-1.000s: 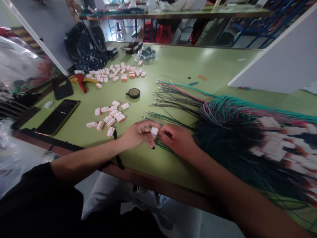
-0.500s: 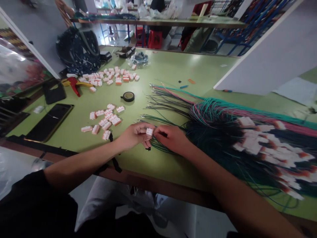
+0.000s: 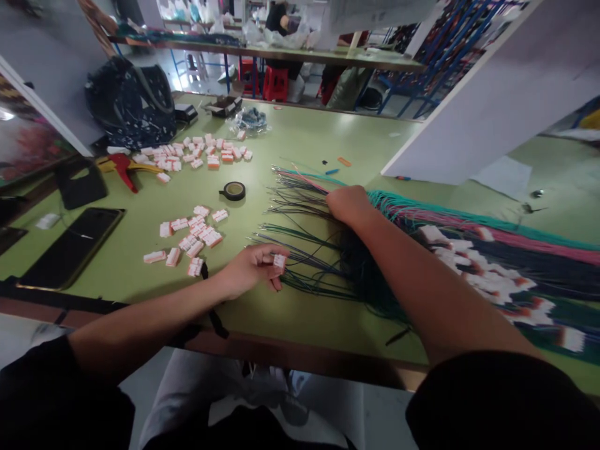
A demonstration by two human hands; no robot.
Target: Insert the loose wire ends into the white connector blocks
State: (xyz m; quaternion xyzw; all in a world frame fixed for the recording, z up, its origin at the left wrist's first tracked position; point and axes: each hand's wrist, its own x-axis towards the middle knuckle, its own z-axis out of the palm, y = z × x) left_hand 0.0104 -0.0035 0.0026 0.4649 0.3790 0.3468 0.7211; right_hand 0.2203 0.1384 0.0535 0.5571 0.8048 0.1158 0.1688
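1 small, blocky white connector (image 3: 279, 262)

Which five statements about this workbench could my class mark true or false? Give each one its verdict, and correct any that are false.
1. The left hand holds a white-and-orange connector. True.
2. The left hand and the right hand are clasped together. False: they are apart, and the right hand is at the wires.
3. The tape roll lies on the green table, touched by neither hand. True.
4. In the picture, the tape roll is to the right of the wires. False: it is to their left.
5. The red-and-yellow tool lies farther left in the picture than the tape roll. True.
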